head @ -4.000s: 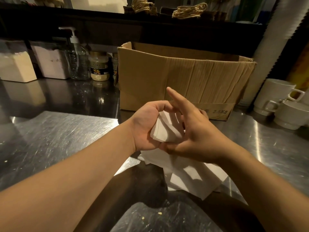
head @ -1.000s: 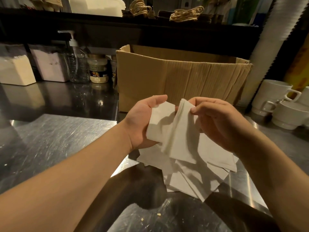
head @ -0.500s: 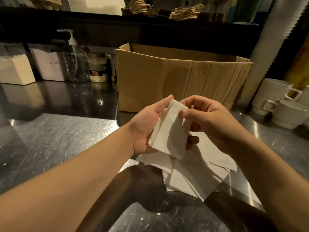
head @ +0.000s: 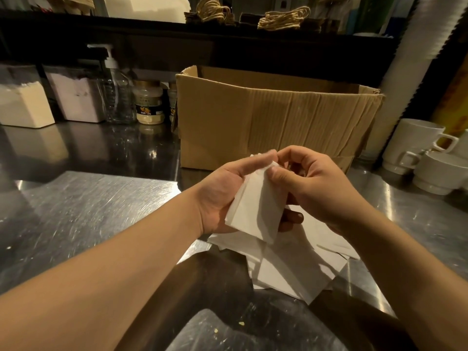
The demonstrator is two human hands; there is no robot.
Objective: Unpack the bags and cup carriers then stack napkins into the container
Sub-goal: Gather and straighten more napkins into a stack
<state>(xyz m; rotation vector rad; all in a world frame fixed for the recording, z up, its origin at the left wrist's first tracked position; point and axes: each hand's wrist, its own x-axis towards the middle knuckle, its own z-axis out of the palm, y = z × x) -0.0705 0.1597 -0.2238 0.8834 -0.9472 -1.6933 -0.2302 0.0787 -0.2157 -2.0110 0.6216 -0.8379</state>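
Note:
My left hand [head: 222,188] holds a small stack of white napkins [head: 255,209] above the steel counter, palm turned right with fingertips showing under the stack. My right hand [head: 314,183] pinches the stack's top corner between thumb and curled fingers. Below both hands lies a loose pile of white napkins [head: 291,269], spread unevenly on the counter. An open cardboard box [head: 266,117] stands just behind the hands; its inside is hidden.
White mugs [head: 430,158] stand at the right. At the back left are two tubs of powder [head: 25,105], a pump bottle [head: 116,97] and a jar [head: 149,105]. A dark shelf with twine-handled items [head: 283,19] runs across the back. A white column [head: 405,72] rises right.
My right hand has laid another napkin against the stack in my left hand and now pinches its top corner. The stack is squared up from the fanned state a second ago.

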